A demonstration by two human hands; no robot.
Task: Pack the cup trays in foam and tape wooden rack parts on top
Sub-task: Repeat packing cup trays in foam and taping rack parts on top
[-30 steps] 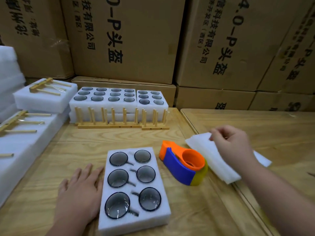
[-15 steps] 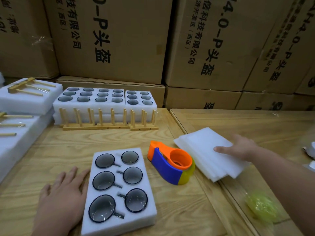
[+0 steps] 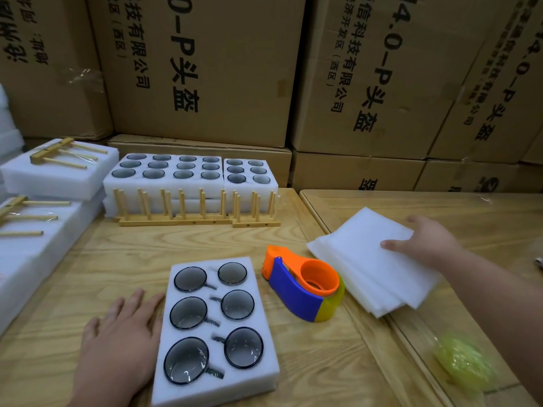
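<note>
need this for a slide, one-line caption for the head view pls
Left hand flat beside a six-cup foam tray; right hand on a stack of foam sheets, tape dispenser between.

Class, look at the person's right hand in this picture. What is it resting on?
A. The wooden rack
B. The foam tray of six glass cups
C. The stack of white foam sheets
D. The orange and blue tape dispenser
C: the right hand lies with its fingers on the stack of white foam sheets, apart from the tape dispenser beside the stack.
</note>
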